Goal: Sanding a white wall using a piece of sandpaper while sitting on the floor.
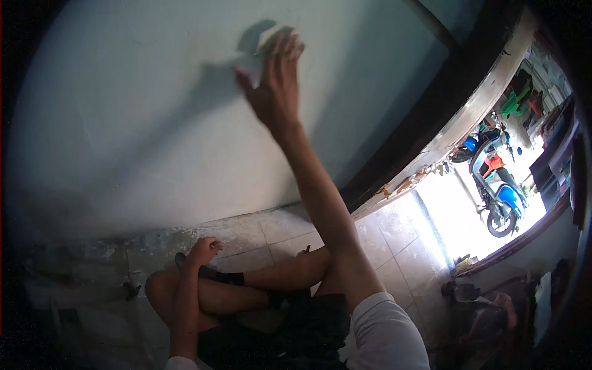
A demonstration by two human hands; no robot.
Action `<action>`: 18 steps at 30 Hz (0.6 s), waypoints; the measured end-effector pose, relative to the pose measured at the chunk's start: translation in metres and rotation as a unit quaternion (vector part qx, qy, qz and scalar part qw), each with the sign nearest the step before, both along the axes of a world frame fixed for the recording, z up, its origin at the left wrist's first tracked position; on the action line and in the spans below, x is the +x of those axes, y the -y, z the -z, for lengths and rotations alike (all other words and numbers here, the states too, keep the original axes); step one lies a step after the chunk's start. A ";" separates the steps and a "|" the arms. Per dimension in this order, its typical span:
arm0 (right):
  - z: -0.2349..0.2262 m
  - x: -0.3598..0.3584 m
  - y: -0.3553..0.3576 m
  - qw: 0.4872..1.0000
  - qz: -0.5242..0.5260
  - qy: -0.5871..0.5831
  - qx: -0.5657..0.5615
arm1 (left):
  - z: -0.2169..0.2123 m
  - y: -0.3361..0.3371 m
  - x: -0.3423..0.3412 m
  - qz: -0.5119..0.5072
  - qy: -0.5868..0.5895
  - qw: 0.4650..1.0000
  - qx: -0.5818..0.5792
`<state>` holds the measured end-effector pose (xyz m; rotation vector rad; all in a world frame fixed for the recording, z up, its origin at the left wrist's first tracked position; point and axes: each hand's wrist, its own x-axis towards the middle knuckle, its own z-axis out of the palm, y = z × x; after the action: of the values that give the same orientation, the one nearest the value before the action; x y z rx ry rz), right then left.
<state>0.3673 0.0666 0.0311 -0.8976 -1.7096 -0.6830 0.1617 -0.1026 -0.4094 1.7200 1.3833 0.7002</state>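
My right hand (279, 92) is raised high against the pale wall (154, 105). Its fingers lie over a small whitish flat pad (267, 38) and press it to the wall, with the thumb spread to the side. The fingertips are slightly blurred, and most of the pad is hidden beneath them. Low down by my bent knee, my left hand (205, 251) hangs loosely, fingers partly curled and apart. Nothing shows in it.
I sit cross-legged on a tiled floor (376, 240) at the foot of the wall. A dark door frame (407, 132) stands to the right. Beyond the bright doorway is a blue motorbike (496, 185). Dark cluttered items with a pink cloth (505, 308) lie at lower right.
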 end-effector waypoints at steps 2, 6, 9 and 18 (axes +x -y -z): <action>-0.003 -0.003 0.002 0.991 -0.050 -0.126 0.025 | 0.002 0.002 -0.001 0.013 -0.021 0.999 0.033; -0.001 -0.011 0.001 0.996 -0.067 0.056 0.002 | 0.005 0.007 0.000 -0.020 0.069 0.997 -0.015; 0.000 -0.014 -0.005 0.999 -0.047 0.004 0.014 | 0.004 0.009 0.000 -0.026 0.043 0.999 -0.014; 0.026 -0.030 -0.004 0.995 -0.026 0.095 0.032 | 0.004 0.003 0.000 -0.023 0.080 0.996 -0.035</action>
<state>0.3370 0.0706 0.0050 -0.7616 -1.8620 -0.8049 0.1621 -0.1059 -0.4137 1.5464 1.3238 0.7878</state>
